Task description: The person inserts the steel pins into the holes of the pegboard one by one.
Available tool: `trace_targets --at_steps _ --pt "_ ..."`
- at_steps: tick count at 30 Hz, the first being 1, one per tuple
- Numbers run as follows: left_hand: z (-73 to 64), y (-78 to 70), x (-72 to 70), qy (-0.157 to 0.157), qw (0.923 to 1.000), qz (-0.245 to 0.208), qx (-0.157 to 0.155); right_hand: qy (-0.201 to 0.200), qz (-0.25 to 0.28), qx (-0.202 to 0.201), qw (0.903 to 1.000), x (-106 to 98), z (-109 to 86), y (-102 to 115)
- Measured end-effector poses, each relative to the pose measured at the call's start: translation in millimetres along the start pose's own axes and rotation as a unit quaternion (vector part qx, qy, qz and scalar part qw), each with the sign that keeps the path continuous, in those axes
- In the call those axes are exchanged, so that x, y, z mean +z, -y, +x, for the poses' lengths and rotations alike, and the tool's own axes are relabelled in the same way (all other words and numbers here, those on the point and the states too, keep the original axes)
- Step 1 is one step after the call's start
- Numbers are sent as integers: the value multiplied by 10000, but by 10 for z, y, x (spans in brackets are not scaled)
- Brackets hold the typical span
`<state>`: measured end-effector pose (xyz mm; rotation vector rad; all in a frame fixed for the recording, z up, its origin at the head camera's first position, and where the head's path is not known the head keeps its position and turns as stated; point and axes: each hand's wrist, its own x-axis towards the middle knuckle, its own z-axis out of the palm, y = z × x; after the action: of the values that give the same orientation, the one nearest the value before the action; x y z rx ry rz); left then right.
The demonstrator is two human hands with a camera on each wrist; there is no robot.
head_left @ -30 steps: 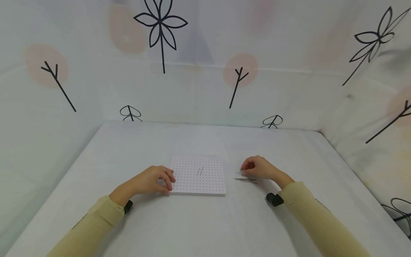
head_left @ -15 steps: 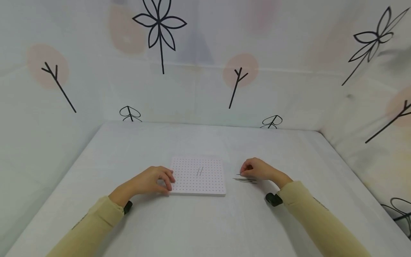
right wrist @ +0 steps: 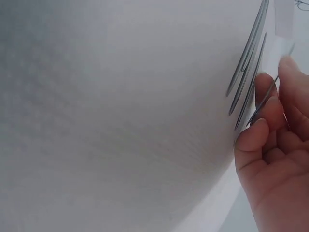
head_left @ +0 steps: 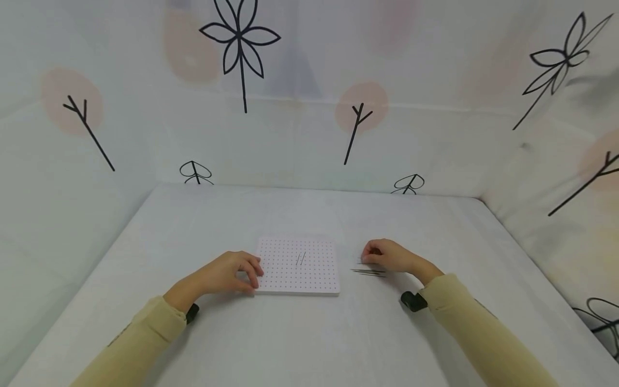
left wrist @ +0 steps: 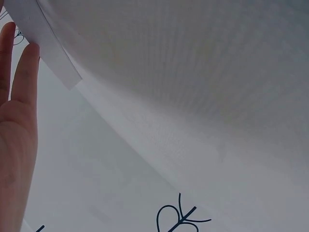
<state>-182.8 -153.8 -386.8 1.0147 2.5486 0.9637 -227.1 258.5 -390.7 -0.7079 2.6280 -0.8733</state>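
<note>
My left hand rests at the left edge of a white board dotted with a grid of small holes. In the left wrist view, straight fingers touch the board's side. Two thin needles stand slanted, side by side, in the board's upper middle. To the right of the board, my right hand pinches a thin metal needle between thumb and fingers, just above the table. Close beside it lies a small bunch of loose needles, roughly parallel, with pointed ends.
A white cloth covers the table. A white curtain with black plant drawings surrounds its back and sides. A black wrist camera sits under the right sleeve, low over the table.
My right hand has dipped slightly, and the thin pieces by its fingertips have shifted in its pinch. The left hand and the board stay in place.
</note>
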Motion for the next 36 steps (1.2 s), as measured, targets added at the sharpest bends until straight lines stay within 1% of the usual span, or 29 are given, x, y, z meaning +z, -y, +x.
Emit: trace_targets --at_steps 2,4,7,10,11,14,16,26,29,36 --pt "1 3 3 5 10000 0 -3 -188 92 -89 9997 8 -16 -1" --pt "2 4 5 9 10000 -2 -1 -415 118 -314 9986 13 -31 -3" --pt "2 5 8 22 10000 6 19 -739 137 -533 9957 17 -39 5" --pt "1 6 8 22 10000 27 26 -910 216 -435 9947 18 -28 28" --pt "0 7 8 18 10000 24 18 -931 314 -292 9947 19 -23 39" --pt "-1 7 6 2 10000 11 -13 -969 577 -45 9936 27 -10 73" --pt "-2 4 5 -1 10000 -2 -31 -1001 741 47 9922 35 -6 101" --pt "-9 -11 -4 -6 10000 48 -4 -1195 1445 -156 9821 83 -25 245" --pt "-9 -11 -4 -6 10000 38 5 -1247 1506 -161 9806 100 -34 271" --pt "-3 -9 -2 -3 10000 59 22 -1374 1414 -230 9801 137 -26 323"
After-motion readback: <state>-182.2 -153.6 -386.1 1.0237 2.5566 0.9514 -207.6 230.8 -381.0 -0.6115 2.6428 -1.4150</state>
